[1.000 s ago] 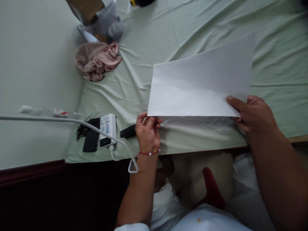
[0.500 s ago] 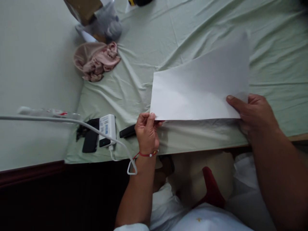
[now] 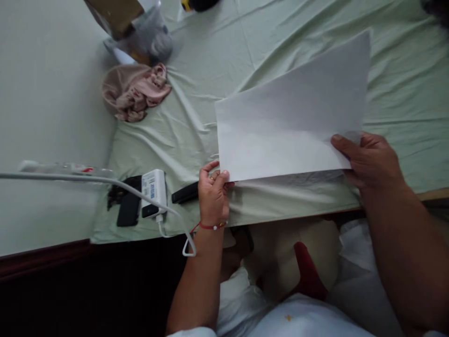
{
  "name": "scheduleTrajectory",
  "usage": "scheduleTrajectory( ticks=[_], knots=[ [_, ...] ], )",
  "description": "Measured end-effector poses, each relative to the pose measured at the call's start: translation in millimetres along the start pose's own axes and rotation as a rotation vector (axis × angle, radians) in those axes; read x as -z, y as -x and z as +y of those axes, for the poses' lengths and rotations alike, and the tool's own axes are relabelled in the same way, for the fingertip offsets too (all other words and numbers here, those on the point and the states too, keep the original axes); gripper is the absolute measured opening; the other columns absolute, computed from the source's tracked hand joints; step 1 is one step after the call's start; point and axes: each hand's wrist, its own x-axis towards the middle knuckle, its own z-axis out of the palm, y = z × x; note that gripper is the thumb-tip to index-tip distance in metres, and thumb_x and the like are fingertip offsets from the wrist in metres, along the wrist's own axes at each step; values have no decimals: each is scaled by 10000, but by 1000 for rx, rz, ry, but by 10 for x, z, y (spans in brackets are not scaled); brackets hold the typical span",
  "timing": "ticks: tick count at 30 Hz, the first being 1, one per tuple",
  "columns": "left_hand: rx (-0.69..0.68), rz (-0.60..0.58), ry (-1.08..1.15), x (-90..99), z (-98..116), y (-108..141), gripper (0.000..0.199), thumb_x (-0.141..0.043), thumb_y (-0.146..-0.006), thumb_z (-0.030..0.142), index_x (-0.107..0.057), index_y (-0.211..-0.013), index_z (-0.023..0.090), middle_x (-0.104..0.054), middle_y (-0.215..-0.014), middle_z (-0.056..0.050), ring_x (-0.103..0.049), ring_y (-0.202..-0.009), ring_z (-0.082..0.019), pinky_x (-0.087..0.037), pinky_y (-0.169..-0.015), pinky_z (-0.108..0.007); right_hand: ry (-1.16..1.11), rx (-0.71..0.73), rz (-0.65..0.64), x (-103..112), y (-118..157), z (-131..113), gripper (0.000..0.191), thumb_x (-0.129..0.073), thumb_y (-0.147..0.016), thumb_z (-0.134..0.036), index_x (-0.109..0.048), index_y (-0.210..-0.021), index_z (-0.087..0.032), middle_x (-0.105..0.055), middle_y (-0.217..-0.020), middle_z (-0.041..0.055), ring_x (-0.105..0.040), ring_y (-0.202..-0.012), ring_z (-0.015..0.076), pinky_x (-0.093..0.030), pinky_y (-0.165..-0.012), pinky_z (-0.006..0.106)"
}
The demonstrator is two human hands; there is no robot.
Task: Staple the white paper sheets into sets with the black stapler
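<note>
left hand (image 3: 213,199): thumb and fingers pinched the near-left corner of the plain white rectangular paper sheet (image 3: 287,121) | right hand (image 3: 377,161): gripped near-right edge, thumb on top | sheet: bowed, over wrinkled pale-green cloth (image 3: 171,140) | handling: light, even support seemed best — hard thumbs (my guess) risked creases

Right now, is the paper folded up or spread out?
Spread out: the white sheet shows one broad face, gently curved, with no fold visible.
</note>
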Motion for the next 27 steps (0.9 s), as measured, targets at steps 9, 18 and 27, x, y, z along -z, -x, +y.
scheduleTrajectory(
  ticks=[9, 18, 27],
  knots=[
    [283, -101, 52, -33, 131, 99, 481, -1006, -589, 426, -735, -932, 227, -803, -914, -20, -791, -838, -228, -666, -774, -332, -5, -28, -121, 105, 49, 9, 370, -1063, -543, -299, -759, -713, -173, -757, -718, 19, -620, -562, 107, -494, -512, 230],
    [176, -152, -81, -5, 119, 62, 524, -1050, -548, 445, -782, -897, 163, -819, -849, -49, -786, -794, -211, -671, -733, -305, 261, 69, -172, 113, 70, -8, 324, -984, -677, -400, -754, -708, -174, -689, -687, 6, -556, -599, 108, -437, -541, 239],
    [145, -278, -228, 97, 242, 55, 474, -994, -640, 507, -689, -778, 172, -580, -545, 56, -457, -351, -80, -350, -247, -200, 560, 319, -180, 203, 45, 57, 443, -813, -886, -529, -663, -626, -204, -517, -589, -22, -417, -570, 104, -298, -491, 242]
  ],
)
